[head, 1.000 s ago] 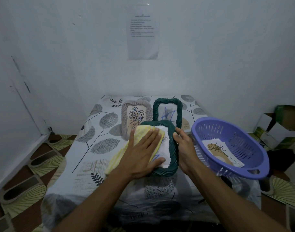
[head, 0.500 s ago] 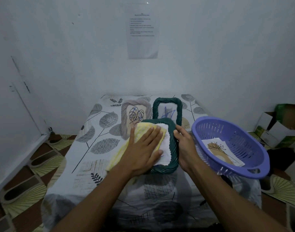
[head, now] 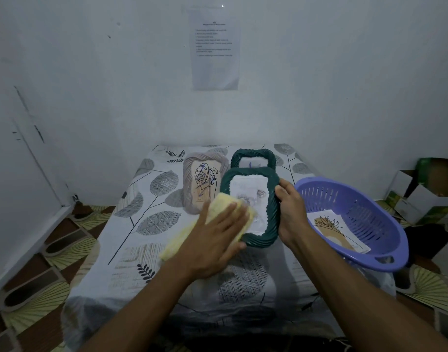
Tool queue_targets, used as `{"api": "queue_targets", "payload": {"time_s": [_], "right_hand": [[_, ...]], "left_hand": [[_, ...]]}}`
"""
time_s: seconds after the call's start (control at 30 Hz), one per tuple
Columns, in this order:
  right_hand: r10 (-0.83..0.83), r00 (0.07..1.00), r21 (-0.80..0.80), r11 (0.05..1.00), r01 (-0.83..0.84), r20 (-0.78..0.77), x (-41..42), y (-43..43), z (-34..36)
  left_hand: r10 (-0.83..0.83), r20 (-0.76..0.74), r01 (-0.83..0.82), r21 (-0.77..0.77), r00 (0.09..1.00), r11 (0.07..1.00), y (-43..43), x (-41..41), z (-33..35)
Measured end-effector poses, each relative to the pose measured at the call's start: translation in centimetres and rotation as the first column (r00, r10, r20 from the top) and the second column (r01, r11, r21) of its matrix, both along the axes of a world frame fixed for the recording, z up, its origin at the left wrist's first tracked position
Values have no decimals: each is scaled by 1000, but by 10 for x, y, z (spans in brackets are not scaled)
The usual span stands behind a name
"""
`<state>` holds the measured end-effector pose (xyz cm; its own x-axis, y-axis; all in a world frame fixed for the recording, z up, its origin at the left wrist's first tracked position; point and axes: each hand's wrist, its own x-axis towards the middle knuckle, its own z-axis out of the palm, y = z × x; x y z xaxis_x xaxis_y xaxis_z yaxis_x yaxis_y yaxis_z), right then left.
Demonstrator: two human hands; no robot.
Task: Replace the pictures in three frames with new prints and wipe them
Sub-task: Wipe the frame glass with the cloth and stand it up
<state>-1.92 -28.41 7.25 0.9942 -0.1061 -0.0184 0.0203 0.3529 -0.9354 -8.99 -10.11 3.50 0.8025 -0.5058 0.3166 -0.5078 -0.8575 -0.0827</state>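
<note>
Flatly, left hand presses fuzzy yellow cloth onto ribbed green frame.

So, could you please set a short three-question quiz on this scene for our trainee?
1. True or false: the left hand presses a yellow cloth on the near green frame.
2. What lies in the purple basket? A: a print. B: a cloth. C: a frame.
3. How many frames are on the table?

Key
1. True.
2. A: the print lies there.
3. Three: the near one, a second green frame behind it, and a grey frame.
</note>
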Motion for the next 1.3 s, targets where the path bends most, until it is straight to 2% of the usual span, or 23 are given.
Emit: {"api": "queue_targets", "payload": {"time_s": [0.07,0.2,0.27,0.43,0.53,0.63,0.8,0.87,0.97,1.07,1.2,1.3], "right_hand": [[-4,1000,-17,1000,4,17,2,-4,4],[45,999,-35,998,-44,13,-4,1,-2],[80,997,-29,996,-80,-15,-7,8,-6],[43,999,1,999,-43,-20,-3,4,1],[20,1000,43,999,-20,1,-2,1,4],[53,999,17,998,-53,-7,-5,7,0],[48,999,26,999,-48,-11,-5,6,2],[26,1000,54,998,-26,-1,-2,-1,6],[40,999,53,998,-39,-6,-3,-2,4],[79,997,50,996,-78,-15,-6,5,-2],[117,992,48,992,-115,-38,-11,13,-2],[66,998,44,997,-65,-15,-8,7,10]], "left_hand": [[-72,4,72,37,997,997,1,-9,-6],[133,66,-132,-24,989,991,10,0,-4],[162,46,-160,-50,986,986,9,6,4],[-116,-5,116,22,993,993,-3,-4,-2],[-37,20,37,-17,999,999,5,-8,-11],[43,39,-41,-58,998,998,3,-3,-4],[-147,24,147,-19,989,989,-4,-1,2],[-113,65,114,-1,991,994,6,-2,-1],[75,140,-76,0,987,997,17,1,2],[186,124,-186,-12,975,982,19,7,7],[197,105,-188,-86,975,978,22,17,16],[63,92,-55,-87,994,995,24,11,16]]}}
